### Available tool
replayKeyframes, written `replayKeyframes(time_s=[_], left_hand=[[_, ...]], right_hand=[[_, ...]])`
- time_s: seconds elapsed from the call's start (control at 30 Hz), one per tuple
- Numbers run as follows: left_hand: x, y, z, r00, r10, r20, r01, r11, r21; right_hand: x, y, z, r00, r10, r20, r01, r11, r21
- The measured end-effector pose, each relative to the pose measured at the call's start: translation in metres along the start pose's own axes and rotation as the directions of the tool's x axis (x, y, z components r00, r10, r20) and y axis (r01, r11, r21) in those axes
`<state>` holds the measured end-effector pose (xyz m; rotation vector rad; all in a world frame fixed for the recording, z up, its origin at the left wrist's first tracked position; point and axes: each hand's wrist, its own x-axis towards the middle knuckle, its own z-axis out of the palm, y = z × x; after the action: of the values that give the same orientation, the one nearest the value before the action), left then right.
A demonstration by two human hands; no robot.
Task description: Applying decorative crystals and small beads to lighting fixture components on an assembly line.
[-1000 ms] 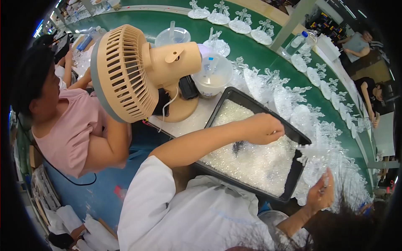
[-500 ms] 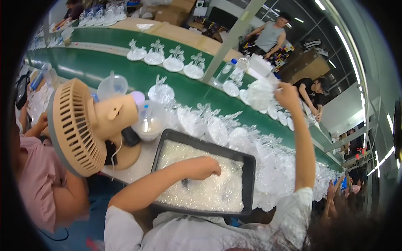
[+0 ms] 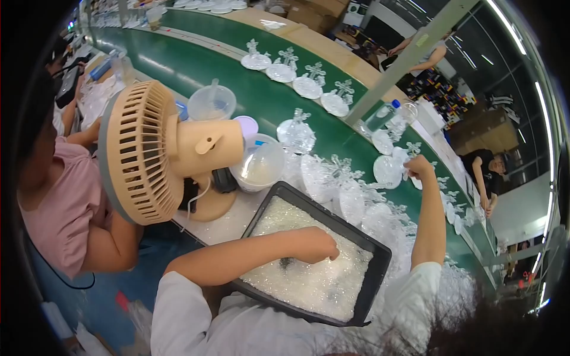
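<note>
A dark grey tray (image 3: 380, 279) in front of me holds a layer of whitish glittering granules (image 3: 303, 285). My left hand (image 3: 314, 244) is closed, fingers curled down at the surface of the granules; what they pinch, if anything, is hidden. Reaching out over the green conveyor belt, my right hand (image 3: 419, 168) is closed on the edge of a clear ornament (image 3: 388, 171) with a round disc base and a cross-like top. Many similar clear ornaments (image 3: 350, 199) crowd together between the tray and the belt.
A beige fan (image 3: 145, 154) stands left of the tray, beside a plastic tub (image 3: 259, 166) and another clear tub (image 3: 212, 104). Several ornaments (image 3: 309, 85) line the far side of the green belt (image 3: 178, 65). A metal post (image 3: 409, 59) rises there. A person in pink (image 3: 65, 202) sits at left.
My view has turned, so the scene shifts. My right hand has come down and nearer with the ornament, from above the belt's far side. My left hand stays at the granules.
</note>
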<state>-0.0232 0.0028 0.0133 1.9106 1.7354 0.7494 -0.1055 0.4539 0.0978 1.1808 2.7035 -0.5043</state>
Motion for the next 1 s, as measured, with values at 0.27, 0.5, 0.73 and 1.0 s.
replayKeyframes(time_s=[0.27, 0.5, 0.73, 1.0], left_hand=[[0.010, -0.002, 0.017, 0.979, 0.169, -0.117, -0.160, 0.984, 0.079], [0.013, -0.005, 0.031, 0.959, 0.229, -0.165, -0.172, 0.938, 0.302], [0.012, -0.012, 0.035, 0.972, 0.123, -0.202, -0.049, 0.941, 0.335], [0.012, -0.011, 0.044, 0.953, 0.100, -0.286, 0.011, 0.933, 0.360]], right_hand=[[-0.036, -0.050, 0.020, 0.904, -0.280, -0.322, 0.048, 0.817, -0.575], [-0.060, -0.190, 0.041, 0.431, -0.902, -0.013, 0.883, 0.425, -0.201], [-0.068, -0.241, 0.079, 0.318, -0.849, 0.423, 0.948, 0.284, -0.143], [-0.059, -0.223, 0.081, 0.443, -0.845, 0.301, 0.865, 0.314, -0.391]])
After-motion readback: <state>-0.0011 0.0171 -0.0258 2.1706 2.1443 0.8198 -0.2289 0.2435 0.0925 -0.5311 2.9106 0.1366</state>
